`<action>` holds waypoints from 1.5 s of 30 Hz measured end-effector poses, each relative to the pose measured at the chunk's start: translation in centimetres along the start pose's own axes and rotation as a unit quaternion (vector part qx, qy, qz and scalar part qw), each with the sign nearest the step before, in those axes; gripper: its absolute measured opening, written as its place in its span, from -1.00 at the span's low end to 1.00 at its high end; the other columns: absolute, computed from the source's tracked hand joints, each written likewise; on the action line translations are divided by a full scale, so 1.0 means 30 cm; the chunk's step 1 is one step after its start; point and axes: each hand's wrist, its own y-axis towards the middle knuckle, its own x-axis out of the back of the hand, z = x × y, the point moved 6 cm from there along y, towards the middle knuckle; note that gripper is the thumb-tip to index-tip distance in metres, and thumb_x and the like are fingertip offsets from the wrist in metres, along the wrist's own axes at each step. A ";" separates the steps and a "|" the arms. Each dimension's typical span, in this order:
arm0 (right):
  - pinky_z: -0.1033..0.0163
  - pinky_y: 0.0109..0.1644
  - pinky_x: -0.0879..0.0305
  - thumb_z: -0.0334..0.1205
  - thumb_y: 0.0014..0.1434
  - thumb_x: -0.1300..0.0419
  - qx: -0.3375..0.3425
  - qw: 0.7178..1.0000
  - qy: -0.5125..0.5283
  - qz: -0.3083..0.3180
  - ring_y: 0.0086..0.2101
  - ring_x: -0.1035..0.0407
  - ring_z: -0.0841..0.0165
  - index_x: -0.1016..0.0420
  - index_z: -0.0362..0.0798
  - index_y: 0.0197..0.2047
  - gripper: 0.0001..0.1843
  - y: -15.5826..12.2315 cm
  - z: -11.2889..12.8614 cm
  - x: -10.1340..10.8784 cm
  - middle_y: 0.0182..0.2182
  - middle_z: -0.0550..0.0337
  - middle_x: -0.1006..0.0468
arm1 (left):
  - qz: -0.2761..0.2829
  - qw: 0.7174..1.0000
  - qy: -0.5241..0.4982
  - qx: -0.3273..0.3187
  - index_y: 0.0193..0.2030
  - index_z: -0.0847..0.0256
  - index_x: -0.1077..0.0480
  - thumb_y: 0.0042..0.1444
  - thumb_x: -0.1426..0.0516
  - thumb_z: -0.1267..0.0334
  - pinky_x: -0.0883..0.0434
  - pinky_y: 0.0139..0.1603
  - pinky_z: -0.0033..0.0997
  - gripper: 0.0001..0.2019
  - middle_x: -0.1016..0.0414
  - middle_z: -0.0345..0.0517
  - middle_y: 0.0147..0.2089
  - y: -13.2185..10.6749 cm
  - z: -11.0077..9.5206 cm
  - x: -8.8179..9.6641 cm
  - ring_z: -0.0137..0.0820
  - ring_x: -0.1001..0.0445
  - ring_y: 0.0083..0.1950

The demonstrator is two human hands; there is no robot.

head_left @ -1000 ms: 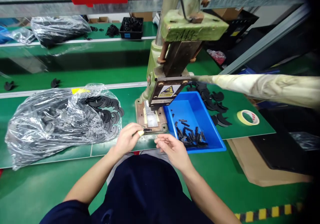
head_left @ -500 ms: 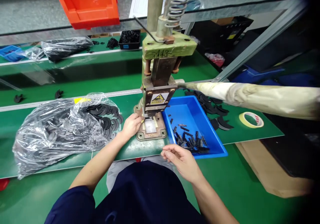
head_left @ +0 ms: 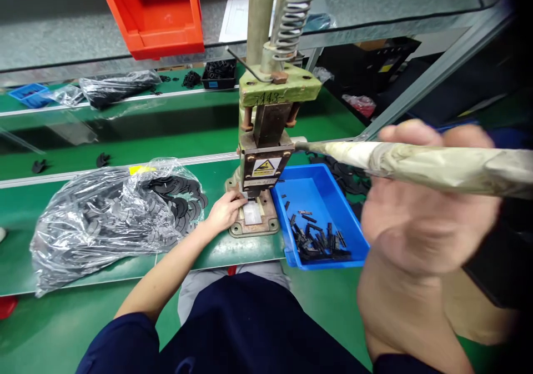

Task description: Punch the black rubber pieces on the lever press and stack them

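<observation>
My left hand (head_left: 226,212) lies at the base of a green hand press (head_left: 266,165). Its fingers are closed in a pinch at a small black piece (head_left: 251,199) just under the press head, mostly hidden by the fingertips and the head. A pale plate (head_left: 252,214) sits on the base in front of it. My right hand (head_left: 428,224), blurred by motion, is raised behind the tape-wrapped lever (head_left: 433,168). Its palm faces me and its fingers reach up past the lever, not wrapped round it; the lever hides part of them.
A blue bin (head_left: 328,196) with several black strips stands right of the press. Left of it lies a clear plastic bag (head_left: 104,218) of dark curved pieces. More curved pieces (head_left: 345,174) lie behind the bin. An orange bin (head_left: 166,40) is on the shelf above.
My right hand has gone from beside the blue bin's front edge up and right to the lever. My left hand stays at the press base. The view has shifted slightly.
</observation>
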 end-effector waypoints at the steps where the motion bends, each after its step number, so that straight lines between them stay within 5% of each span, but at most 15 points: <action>1: -0.04 0.32 -0.26 0.27 0.02 -0.33 0.021 1.000 0.012 0.005 0.23 -0.29 0.12 -0.43 0.25 0.17 -0.32 0.041 0.036 -0.026 0.08 0.20 -0.49 | -0.004 1.000 -0.003 0.002 0.09 0.24 -0.51 0.14 0.02 0.51 -0.45 0.11 -0.23 -0.56 -0.44 0.07 0.04 -0.002 0.000 -0.001 -0.24 -0.43 0.07; 3: 0.02 0.20 -0.36 0.31 0.09 -0.25 0.064 0.996 0.051 0.033 -0.09 -0.46 0.21 -0.55 0.17 -0.03 -0.48 0.086 0.094 -0.067 -0.24 0.17 -0.52 | -0.011 1.000 -0.008 0.006 0.09 0.23 -0.50 0.14 0.02 0.51 -0.45 0.11 -0.24 -0.56 -0.44 0.07 0.06 -0.006 0.000 -0.001 -0.25 -0.43 0.09; 7: 0.00 -0.04 -0.39 0.34 0.10 -0.21 0.082 0.993 0.031 0.084 -0.46 -0.31 0.30 -0.48 0.10 -0.39 -0.54 0.015 0.101 -0.075 -0.57 0.26 -0.30 | -0.026 1.000 -0.012 0.003 0.09 0.22 -0.50 0.18 0.02 0.50 -0.44 0.12 -0.28 -0.58 -0.45 0.05 0.06 -0.012 0.000 -0.004 -0.27 -0.44 0.09; 9: -0.08 -0.03 -0.36 0.33 0.12 -0.20 0.092 0.992 -0.036 0.077 -0.48 -0.31 0.29 -0.36 0.07 -0.52 -0.50 -0.080 0.064 -0.053 -0.62 0.27 -0.28 | -0.038 0.999 -0.015 -0.004 0.07 0.24 -0.51 0.19 0.03 0.49 -0.44 0.11 -0.28 -0.59 -0.45 0.06 0.05 -0.015 0.001 -0.005 -0.27 -0.44 0.09; 13: -0.12 -0.01 -0.34 -0.13 0.17 -0.18 0.168 0.983 -0.073 -0.018 -0.45 -0.35 0.33 -0.22 0.03 -0.62 -0.62 -0.276 -0.033 0.002 -0.61 0.32 -0.33 | -0.044 0.999 -0.017 -0.001 0.06 0.23 -0.52 0.20 0.03 0.48 -0.44 0.10 -0.27 -0.60 -0.45 0.06 0.04 -0.016 0.005 -0.013 -0.27 -0.45 0.07; 16: -0.07 -0.10 -0.37 -0.24 0.11 -0.18 0.214 0.971 -0.082 -0.064 -0.46 -0.37 0.34 -0.13 -0.01 -0.66 -0.61 -0.354 -0.095 0.016 -0.61 0.33 -0.38 | -0.027 0.999 -0.022 0.012 0.06 0.21 -0.52 0.20 0.03 0.47 -0.43 0.13 -0.29 -0.60 -0.45 0.04 0.06 -0.015 0.001 -0.017 -0.28 -0.44 0.09; 21: -0.01 -0.11 -0.37 -0.24 0.08 -0.19 0.233 0.966 -0.059 -0.092 -0.47 -0.37 0.40 -0.03 -0.04 -0.67 -0.56 -0.362 -0.123 0.021 -0.59 0.32 -0.40 | -0.012 0.999 -0.033 0.038 0.06 0.25 -0.51 0.18 0.01 0.48 -0.41 0.19 -0.32 -0.61 -0.48 0.03 0.07 -0.047 0.016 0.035 -0.30 -0.44 0.12; 26: -0.01 -0.17 -0.36 -0.24 0.07 -0.18 0.243 0.963 -0.047 -0.106 -0.48 -0.36 0.36 -0.01 -0.01 -0.68 -0.57 -0.355 -0.123 0.015 -0.60 0.31 -0.37 | -0.018 0.961 0.088 0.261 -0.06 0.27 -0.53 0.23 -0.03 0.41 -0.43 0.09 -0.28 -0.73 -0.51 0.04 -0.09 -0.144 0.161 0.178 -0.26 -0.49 -0.01; 30: -0.04 -0.21 -0.38 -0.25 0.06 -0.18 0.262 0.956 -0.053 -0.122 -0.52 -0.34 0.35 -0.04 -0.01 -0.66 -0.60 -0.365 -0.120 0.017 -0.60 0.30 -0.39 | 0.064 0.906 0.190 0.373 0.02 0.31 -0.48 0.25 -0.12 0.17 -0.41 0.05 -0.25 -0.69 -0.45 0.13 -0.07 -0.181 0.224 0.206 -0.16 -0.47 -0.01; 33: -0.08 -0.13 -0.39 -0.26 0.06 -0.20 0.239 0.964 -0.058 -0.104 -0.48 -0.38 0.35 -0.10 -0.02 -0.64 -0.62 -0.366 -0.119 0.017 -0.57 0.30 -0.42 | 0.127 0.880 0.241 0.390 0.03 0.36 -0.47 0.24 -0.15 0.05 -0.38 0.06 -0.18 -0.60 -0.39 0.26 0.03 -0.167 0.222 0.171 -0.05 -0.43 0.06; 45: -0.18 0.08 -0.38 -0.31 0.07 -0.24 0.187 0.981 -0.059 -0.008 -0.31 -0.45 0.30 -0.28 -0.03 -0.53 -0.77 -0.371 -0.110 0.041 -0.46 0.29 -0.49 | 0.206 0.878 0.294 0.316 0.07 0.39 -0.41 0.23 0.02 0.49 -0.36 0.01 -0.17 -0.68 -0.40 0.26 0.00 -0.118 0.159 0.102 -0.10 -0.41 0.00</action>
